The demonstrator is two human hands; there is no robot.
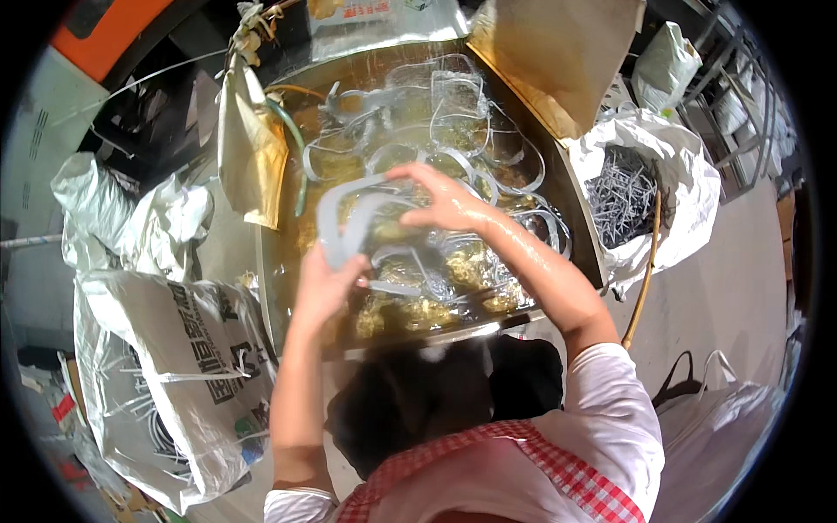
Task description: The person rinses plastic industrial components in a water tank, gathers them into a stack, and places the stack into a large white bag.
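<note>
A pale, translucent plastic frame [330,213], rounded and open in the middle, is held above the water and smeared by motion. Closed round its lower left side is my left hand [327,279], thumb toward me. At the frame's upper edge, the curled fingers of my right hand [445,202] grip it, with the thumb lower down. My right forearm looks wet. Below both hands, a metal tank [279,305] of yellowish water holds several similar clear plastic frames [458,96], some overlapping. Part of the water's surface behind my hands is hidden.
A white sack [689,183] of grey strips stands right of the tank, a bamboo stick [647,270] leaning from it. At left is an open white bag [131,349] with thin plastic pieces. Cardboard sheets [558,61] and a green hose [292,144] border the tank.
</note>
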